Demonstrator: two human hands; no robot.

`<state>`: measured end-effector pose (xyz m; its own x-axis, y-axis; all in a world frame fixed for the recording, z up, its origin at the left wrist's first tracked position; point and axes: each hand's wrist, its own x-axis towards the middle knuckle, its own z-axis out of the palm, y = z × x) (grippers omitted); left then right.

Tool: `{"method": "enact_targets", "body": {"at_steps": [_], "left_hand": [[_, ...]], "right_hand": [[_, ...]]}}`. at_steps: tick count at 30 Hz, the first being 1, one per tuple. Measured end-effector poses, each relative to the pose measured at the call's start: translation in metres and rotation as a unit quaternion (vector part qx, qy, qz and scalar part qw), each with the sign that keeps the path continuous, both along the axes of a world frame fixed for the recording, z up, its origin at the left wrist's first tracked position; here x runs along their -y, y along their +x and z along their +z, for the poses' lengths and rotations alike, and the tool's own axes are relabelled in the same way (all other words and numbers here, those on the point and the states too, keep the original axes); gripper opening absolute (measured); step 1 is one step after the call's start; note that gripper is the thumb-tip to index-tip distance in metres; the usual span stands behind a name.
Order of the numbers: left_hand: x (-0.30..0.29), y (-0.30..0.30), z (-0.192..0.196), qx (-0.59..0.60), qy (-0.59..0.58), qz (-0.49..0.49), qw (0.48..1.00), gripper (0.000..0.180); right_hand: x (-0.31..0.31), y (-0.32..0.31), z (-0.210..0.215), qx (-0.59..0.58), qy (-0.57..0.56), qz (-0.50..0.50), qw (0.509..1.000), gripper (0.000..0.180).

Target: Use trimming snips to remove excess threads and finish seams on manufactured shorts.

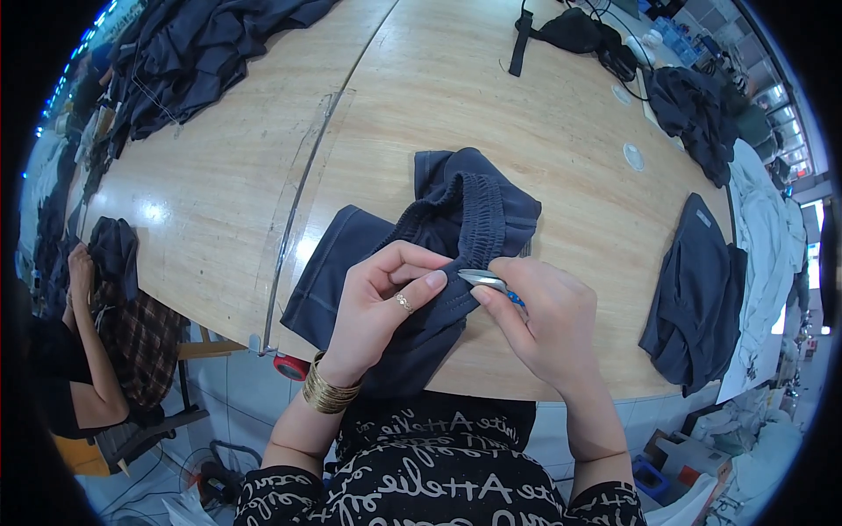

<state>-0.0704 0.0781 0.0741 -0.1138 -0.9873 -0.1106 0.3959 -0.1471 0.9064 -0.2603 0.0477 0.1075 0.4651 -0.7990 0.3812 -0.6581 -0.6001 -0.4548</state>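
Dark grey-blue shorts (329, 263) with a gathered elastic waistband (482, 215) lie bunched on the table in front of me. My left hand (386, 294), with a ring and several gold bangles at the wrist, pinches the fabric just below the waistband between thumb and fingers. From the right, my right hand (544, 316) grips small metal thread snips (481, 279) with a bit of blue at the handle. Their blades point left and lie against the cloth close to my left fingertips. Whether a thread sits between the blades is too small to tell.
A folded dark garment (693, 298) lies at the table's right, beside pale cloth (759, 254). A dark heap of clothing (202, 53) covers the far left. Black straps and pouch (570, 33) lie far right. At left, another person's hand (81, 267) holds dark fabric.
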Motion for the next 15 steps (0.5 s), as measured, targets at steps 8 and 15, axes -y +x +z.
{"method": "enact_targets", "body": {"at_steps": [8, 15], "left_hand": [[0.0021, 0.003, -0.0007, -0.017, 0.014, -0.022, 1.0, 0.009], [0.0063, 0.0038, 0.0021, -0.009, 0.028, -0.043, 0.999, 0.009]], "right_hand": [[0.0017, -0.0012, 0.0008, -0.033, -0.018, 0.028, 0.999, 0.018], [0.0036, -0.0038, 0.0055, -0.054, -0.019, 0.036, 0.998, 0.019]]}}
